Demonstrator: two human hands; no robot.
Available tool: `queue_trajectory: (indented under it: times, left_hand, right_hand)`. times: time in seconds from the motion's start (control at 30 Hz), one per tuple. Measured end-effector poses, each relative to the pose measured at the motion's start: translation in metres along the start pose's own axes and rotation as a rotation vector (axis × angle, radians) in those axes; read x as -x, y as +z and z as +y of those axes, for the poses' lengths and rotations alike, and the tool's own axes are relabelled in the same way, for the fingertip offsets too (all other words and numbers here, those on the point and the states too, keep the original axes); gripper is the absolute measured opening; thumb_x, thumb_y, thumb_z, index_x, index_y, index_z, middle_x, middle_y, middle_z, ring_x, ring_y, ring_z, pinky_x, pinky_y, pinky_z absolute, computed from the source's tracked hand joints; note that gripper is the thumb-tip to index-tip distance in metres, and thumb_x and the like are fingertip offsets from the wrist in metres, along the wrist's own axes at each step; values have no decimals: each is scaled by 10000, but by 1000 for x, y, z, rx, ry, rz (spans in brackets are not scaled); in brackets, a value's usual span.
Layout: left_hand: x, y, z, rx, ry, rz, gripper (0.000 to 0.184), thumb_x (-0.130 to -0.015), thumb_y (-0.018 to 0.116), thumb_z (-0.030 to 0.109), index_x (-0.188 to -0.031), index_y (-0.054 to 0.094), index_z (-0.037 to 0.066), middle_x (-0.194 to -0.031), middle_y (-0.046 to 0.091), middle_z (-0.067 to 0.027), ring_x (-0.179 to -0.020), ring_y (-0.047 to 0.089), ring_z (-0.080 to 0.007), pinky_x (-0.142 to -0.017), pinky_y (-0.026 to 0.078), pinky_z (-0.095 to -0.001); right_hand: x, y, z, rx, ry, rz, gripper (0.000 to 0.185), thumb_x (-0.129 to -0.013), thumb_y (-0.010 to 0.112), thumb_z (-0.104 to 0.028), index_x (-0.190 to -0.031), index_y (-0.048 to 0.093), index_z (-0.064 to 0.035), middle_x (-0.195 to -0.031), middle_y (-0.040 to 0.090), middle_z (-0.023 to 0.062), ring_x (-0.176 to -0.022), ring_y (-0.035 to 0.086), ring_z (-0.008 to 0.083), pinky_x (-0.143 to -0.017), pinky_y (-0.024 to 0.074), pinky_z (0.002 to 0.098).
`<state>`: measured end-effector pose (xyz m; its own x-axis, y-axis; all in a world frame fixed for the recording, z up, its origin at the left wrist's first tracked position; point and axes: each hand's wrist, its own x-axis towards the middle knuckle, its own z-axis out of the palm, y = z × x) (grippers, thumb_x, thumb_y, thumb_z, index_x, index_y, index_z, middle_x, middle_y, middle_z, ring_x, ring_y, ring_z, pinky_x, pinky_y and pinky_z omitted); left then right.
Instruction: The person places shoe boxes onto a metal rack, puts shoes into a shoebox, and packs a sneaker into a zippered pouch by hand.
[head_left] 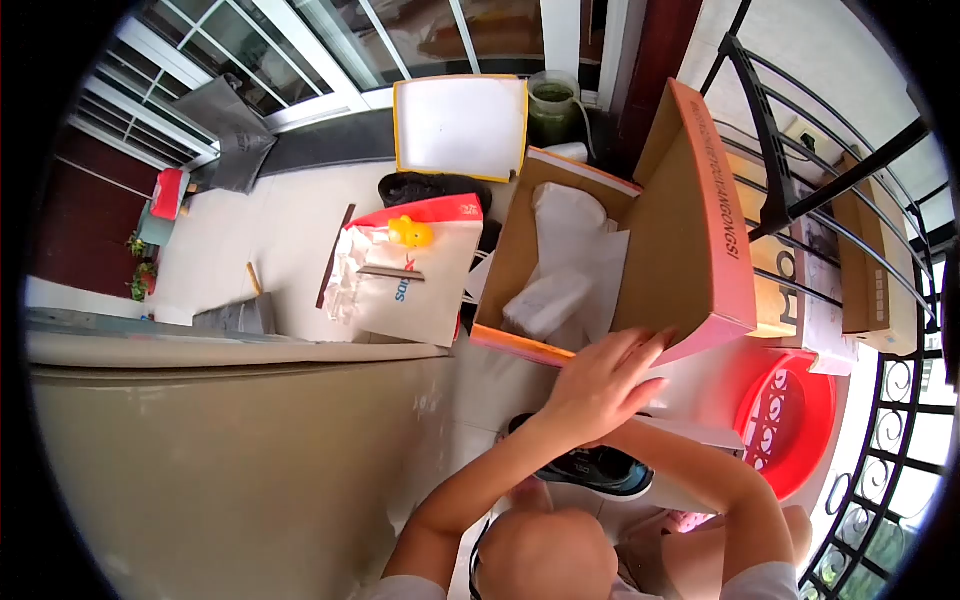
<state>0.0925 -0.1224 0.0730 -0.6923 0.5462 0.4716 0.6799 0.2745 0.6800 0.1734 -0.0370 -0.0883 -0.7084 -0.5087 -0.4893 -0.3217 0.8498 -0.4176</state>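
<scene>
My left hand (603, 388) reaches over the front edge of an open orange shoe box (565, 180). Its fingers are stretched out and apart, with the tips at the lower corner of the raised box lid (690, 210); whether they press on it I cannot tell. White wrapping paper (570, 250) lies crumpled inside the box. My right forearm (680, 455) crosses in from the right, and its hand is hidden behind my left wrist. Just below both hands is a dark shoe (605, 470) with a white sole, partly covered by my arms.
Left of the box lie a paper bag (420, 310) and a yellow toy (410, 232). A yellow-edged white box lid (460, 125) leans behind, beside a jar (553, 105). A red basin (805, 430) and black metal rack (800, 200) stand right; a large beige surface (240, 460) fills the lower left.
</scene>
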Motion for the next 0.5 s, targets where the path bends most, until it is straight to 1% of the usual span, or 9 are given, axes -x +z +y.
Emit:
queue_trajectory:
  times: [0.07,0.1,0.17,0.23,0.27,0.33,0.37,0.43,0.5]
  left_hand:
    - [1,-22,-18,-89,11,26,357,-812,622,161,-1141,532,54,-1040,553,-111,-928,554,-287,-768,470,-378]
    - [0,-36,-29,-180,16,51,333,-820,604,142,-1133,534,50,-1052,552,-119,-945,548,-300,-799,457,-397]
    - [-5,-62,-52,-354,-172,174,345,-828,585,123,-1164,546,57,-1058,579,-147,-971,554,-337,-825,449,-401]
    - [-4,-79,-78,-590,-382,168,423,-823,603,255,-1187,539,50,-1053,585,-152,-956,571,-352,-819,455,-405]
    - [-5,-84,-90,-609,-380,173,423,-823,603,255,-1187,539,50,-1053,585,-152,-956,571,-352,-819,455,-405]
    - [-9,-87,-114,-620,-848,-145,536,-787,598,396,-1220,532,87,-1074,604,-165,-953,591,-358,-816,461,-415]
    - [-5,-84,-128,-624,-840,-140,536,-787,598,396,-1220,532,87,-1074,604,-165,-953,591,-358,-816,461,-415]
    - [9,-76,-155,-430,-850,-330,576,-760,571,466,-1215,536,114,-1063,615,-195,-980,588,-369,-812,466,-429]
    - [29,-73,-172,-384,-770,-303,527,-765,565,441,-1185,555,122,-1047,617,-205,-997,580,-370,-809,467,-432]
  right_hand:
    - [0,-12,-7,-26,22,70,360,-718,568,-276,-1028,670,-124,-957,671,118,-867,655,266,-752,508,381]
    - [-5,-34,-15,37,162,-366,351,-722,567,-292,-995,688,-108,-972,671,122,-902,651,254,-763,505,385]
    - [3,-50,-19,74,176,-423,369,-744,545,-317,-989,689,-82,-1009,666,128,-956,639,268,-781,502,390]
    - [3,-45,-13,55,186,-484,417,-763,511,-385,-1032,676,-112,-1019,659,151,-977,630,297,-814,493,425]
    - [5,-41,-9,30,177,-498,437,-777,494,-391,-1051,667,-97,-1033,653,161,-984,625,311,-828,490,428]
    - [7,-26,1,24,180,-522,442,-779,494,-392,-1052,664,-90,-1031,653,165,-980,625,316,-830,489,433]
    - [7,-25,2,7,192,-556,446,-780,493,-392,-1053,662,-82,-1030,652,169,-977,625,321,-831,489,438]
    - [10,-25,5,5,200,-536,455,-778,495,-394,-1049,660,-68,-1037,651,169,-969,627,329,-820,496,447]
    - [17,-20,12,-19,192,-442,436,-775,503,-393,-1010,671,-66,-1018,655,172,-952,634,325,-798,507,447]
